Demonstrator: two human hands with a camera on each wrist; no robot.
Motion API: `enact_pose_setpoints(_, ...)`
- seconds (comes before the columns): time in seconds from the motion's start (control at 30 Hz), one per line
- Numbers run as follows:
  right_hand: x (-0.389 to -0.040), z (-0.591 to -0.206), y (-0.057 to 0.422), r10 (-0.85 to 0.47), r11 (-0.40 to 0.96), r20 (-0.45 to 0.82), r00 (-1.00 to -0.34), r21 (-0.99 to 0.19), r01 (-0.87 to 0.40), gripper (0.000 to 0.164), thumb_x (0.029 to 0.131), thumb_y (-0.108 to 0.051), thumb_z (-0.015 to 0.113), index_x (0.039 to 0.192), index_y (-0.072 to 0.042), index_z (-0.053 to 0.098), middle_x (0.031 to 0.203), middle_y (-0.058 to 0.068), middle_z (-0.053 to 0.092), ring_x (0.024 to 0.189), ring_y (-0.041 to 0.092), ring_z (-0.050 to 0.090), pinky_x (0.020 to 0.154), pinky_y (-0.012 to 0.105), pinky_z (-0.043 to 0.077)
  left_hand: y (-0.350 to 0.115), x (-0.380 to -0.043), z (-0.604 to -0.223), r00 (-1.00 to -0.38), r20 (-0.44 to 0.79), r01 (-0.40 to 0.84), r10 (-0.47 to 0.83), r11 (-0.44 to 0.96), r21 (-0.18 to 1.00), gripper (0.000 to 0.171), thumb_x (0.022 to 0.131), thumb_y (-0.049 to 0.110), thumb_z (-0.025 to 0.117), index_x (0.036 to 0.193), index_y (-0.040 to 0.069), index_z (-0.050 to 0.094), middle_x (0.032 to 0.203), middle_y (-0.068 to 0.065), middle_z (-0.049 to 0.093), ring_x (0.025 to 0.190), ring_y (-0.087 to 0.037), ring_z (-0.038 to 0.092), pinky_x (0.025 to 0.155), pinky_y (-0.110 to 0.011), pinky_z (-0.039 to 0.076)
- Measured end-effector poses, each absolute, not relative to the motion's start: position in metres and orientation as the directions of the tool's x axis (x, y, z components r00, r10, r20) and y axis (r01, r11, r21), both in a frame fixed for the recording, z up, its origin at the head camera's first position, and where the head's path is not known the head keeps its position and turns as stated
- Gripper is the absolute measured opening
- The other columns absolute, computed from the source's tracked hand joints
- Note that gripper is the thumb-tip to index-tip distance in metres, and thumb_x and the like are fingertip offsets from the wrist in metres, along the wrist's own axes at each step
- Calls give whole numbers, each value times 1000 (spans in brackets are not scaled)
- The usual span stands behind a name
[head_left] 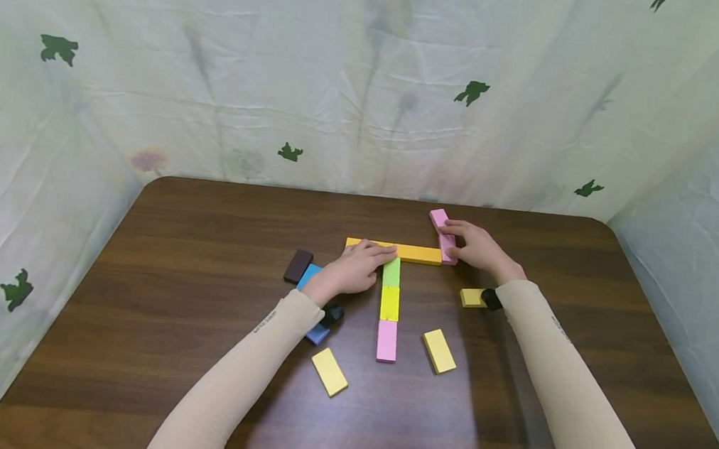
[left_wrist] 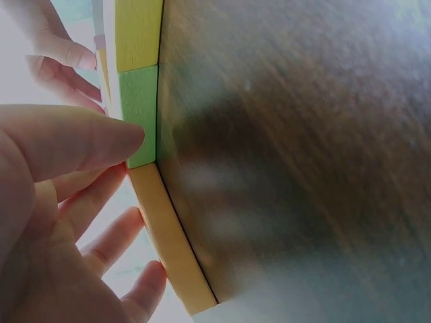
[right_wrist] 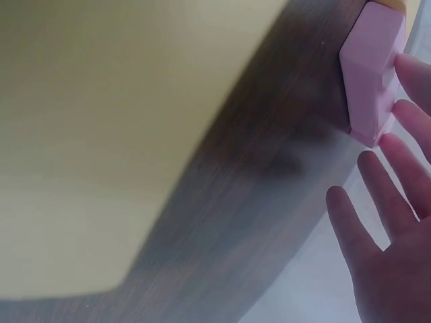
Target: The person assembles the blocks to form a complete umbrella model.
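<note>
Both hands rest at the orange row (head_left: 419, 255); the left hand (head_left: 356, 267), fingers extended, covers part of its left half and hides any seam there, its thumb against the green block (head_left: 391, 273); the right hand (head_left: 478, 248), fingers loosely straight, touches the two pink blocks (head_left: 438, 219) at the row's right end, one fingertip masking where they meet at a slight angle; from the row's near side the green block, a bright yellow block (head_left: 390, 303) and a single pink block (head_left: 387, 341) run toward the person; left of this and nearer than the row, a dark brown block (head_left: 298, 266) shows whole, while blue pieces (head_left: 318, 334) lie half under the left sleeve (head_left: 273, 331), their number uncertain; of three pale yellow blocks (head_left: 440, 351) nearer than the row, the rightmost is partly covered by a black wrist camera (head_left: 491, 299); in the right wrist view a pale shape (right_wrist: 121, 134) is too blurred to name; a narrow strip of table (head_left: 258, 208) separates the row from the far edge, with wider room to its left and right.
</note>
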State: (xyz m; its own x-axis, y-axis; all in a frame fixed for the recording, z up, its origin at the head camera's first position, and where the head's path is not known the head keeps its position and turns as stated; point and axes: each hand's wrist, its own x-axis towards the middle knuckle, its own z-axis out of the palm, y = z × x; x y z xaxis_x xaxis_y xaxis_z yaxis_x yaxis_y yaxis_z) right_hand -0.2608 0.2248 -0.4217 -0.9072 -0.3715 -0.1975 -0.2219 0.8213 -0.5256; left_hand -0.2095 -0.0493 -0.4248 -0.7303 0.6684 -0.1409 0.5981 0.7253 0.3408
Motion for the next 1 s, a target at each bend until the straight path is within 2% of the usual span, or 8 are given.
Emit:
enact_pose_setpoints(0.47,-261,-423,226,-376,812,-169,-911,-533,-236,46,93,-5,56,138,-3,50,149,18,35,137,37,27,108,53,24,-50,-210,-426,-732,-143,598,667,728,336,52,96,4,46,147,13,39,153,0,32,133,-29,31,105,-50,28)
enact_pose_setpoints(0.63,-259,-421,230,-383,788,-109,-917,-557,-263,44,92,-5,57,136,-2,53,146,18,39,136,37,30,108,53,25,-49,-210,-426,-733,-142,595,666,727,343,53,96,3,47,147,13,39,153,0,32,134,-29,31,105,-50,27)
enact_pose_setpoints(0.83,-249,-418,241,-438,744,-18,-899,-569,-351,43,92,-3,59,135,1,53,138,21,48,131,37,38,106,53,29,-49,-209,-426,-735,-149,586,662,730,351,53,96,3,47,147,13,39,153,0,31,135,-29,29,106,-51,26)
enact_pose_setpoints(1.0,-238,-415,247,-447,714,-10,-895,-606,-350,43,92,-2,58,134,0,53,134,20,52,128,36,41,103,53,31,-50,-209,-426,-735,-155,583,661,731,354,53,96,3,46,148,14,39,154,1,31,135,-29,29,106,-51,25)
